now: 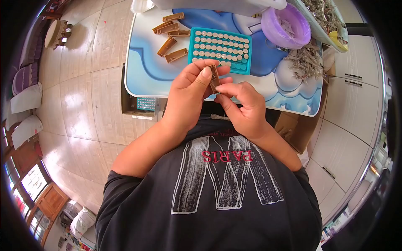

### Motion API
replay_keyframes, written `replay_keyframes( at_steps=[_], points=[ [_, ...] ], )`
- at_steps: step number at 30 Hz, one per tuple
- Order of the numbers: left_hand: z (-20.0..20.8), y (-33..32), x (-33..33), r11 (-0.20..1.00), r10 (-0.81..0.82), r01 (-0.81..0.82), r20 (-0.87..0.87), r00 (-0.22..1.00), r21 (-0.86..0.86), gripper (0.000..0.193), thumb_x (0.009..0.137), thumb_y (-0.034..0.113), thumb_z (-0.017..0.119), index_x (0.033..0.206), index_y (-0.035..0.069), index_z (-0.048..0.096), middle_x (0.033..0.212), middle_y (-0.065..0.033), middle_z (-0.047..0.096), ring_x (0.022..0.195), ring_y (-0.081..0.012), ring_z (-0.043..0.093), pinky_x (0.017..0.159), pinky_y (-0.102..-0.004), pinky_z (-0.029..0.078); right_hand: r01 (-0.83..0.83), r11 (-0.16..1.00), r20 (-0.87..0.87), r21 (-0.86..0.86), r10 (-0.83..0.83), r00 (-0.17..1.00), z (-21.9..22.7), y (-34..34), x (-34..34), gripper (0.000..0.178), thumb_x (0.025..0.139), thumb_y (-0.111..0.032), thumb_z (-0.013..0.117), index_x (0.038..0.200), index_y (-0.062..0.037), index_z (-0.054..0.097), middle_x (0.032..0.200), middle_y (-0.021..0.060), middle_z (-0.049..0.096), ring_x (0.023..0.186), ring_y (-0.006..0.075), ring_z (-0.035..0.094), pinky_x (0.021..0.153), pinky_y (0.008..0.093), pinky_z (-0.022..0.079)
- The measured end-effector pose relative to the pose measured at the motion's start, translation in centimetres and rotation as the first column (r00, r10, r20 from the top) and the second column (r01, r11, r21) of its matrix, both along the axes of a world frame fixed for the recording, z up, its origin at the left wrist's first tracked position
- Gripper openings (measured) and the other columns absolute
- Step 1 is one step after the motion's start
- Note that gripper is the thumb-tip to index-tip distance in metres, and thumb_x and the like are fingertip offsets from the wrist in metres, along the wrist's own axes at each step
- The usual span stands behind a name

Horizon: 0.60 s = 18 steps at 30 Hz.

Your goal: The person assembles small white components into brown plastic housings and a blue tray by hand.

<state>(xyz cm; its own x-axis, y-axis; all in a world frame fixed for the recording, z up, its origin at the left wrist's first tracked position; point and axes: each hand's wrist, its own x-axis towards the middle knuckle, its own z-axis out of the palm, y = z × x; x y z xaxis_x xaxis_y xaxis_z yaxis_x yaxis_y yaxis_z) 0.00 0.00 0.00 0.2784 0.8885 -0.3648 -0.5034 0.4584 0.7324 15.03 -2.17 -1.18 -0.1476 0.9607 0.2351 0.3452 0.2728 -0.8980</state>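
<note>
Over the near edge of the table, my left hand (pixel 187 88) grips a narrow brown plastic casing (pixel 214 78), with the thumb pressed on its upper end. The fingertips of my right hand (pixel 248 103) pinch at the casing's lower end; whether a small part sits between them is too small to tell. Just beyond my hands lies a teal tray (pixel 250 57) with rows of white round pieces (pixel 219 42) in it. Several more brown casings (pixel 176 55) lie loose to the left of the tray.
A tangled heap of thin metal parts (pixel 303 62) lies at the table's right. Behind it stands a purple-lined basin (pixel 272 25) with small pieces inside. More metal parts (pixel 320 12) fill a container at the far right. The table (pixel 144 75) has a blue cloud pattern.
</note>
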Motion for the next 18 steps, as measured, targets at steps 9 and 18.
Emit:
replay_keyframes(
  at_steps=[9,18],
  points=[
    [-0.6,-0.5,-0.2,0.998,-0.006,0.006,0.001,1.000,-0.057,0.028,0.099,0.020,0.040,0.118,0.002,0.048,0.114,-0.0164,0.059,0.100,-0.0240,0.061,0.083,-0.0329,0.052,-0.162,0.966,0.341,0.203,0.085,0.936,0.9,0.6,0.1,0.019,0.073,-0.011,0.070,0.091,-0.0110,0.065,0.067,0.0040,0.062,0.056,0.0234,0.055,0.057,0.0347,0.039],
    [-2.0,-0.7,-0.8,0.997,-0.012,0.016,0.062,0.998,-0.077,0.024,0.098,0.021,0.044,0.114,0.005,0.052,0.104,-0.0113,0.064,0.092,-0.0156,0.063,0.076,-0.0271,0.052,-0.107,0.967,0.305,0.231,0.032,0.952,0.1,0.9,0.1,0.022,0.074,-0.013,0.071,0.095,-0.0092,0.066,0.063,0.0025,0.059,0.055,0.0216,0.055,0.054,0.0333,0.038]
  ],
)
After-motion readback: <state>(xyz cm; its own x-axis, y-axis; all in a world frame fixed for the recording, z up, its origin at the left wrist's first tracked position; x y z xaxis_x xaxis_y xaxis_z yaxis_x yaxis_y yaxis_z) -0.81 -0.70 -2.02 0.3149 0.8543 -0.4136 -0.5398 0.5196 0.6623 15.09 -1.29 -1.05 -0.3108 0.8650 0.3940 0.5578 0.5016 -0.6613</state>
